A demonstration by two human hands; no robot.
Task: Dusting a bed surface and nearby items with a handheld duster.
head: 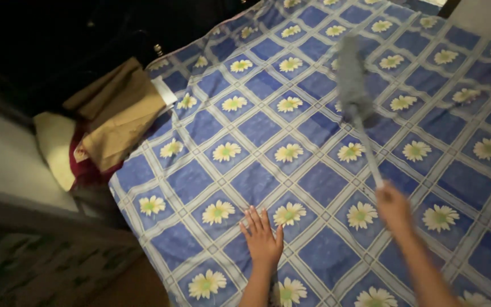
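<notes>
Head view looks down on a bed covered with a blue bedsheet (313, 182) printed with a diamond grid and pale daisies. The right hand (394, 207) is closed around the lower end of a thin pale handle, so its grip is holding a long-handled duster (354, 85). From that grip the handle runs up and slightly left, away from the person, and ends in a grey fluffy head that lies well beyond the hand, over the far middle part of the sheet. The head is blurred, and whether it touches the sheet or hangs just above it cannot be told.

The left hand (262, 239) lies flat on the bedsheet near the bed's near edge, palm down, fingers (252, 220) spread and pointing away from the person; its grip is wide and holds nothing. It sits to the left of the right hand and apart from the duster's handle.

At the bed's left side, partly on the sheet's corner, lies a heap of tan cloth (121, 113), with a dark red cloth (86, 167) under it and a pale cushion (58, 145) just beside it. Beyond these the room is dark.
</notes>
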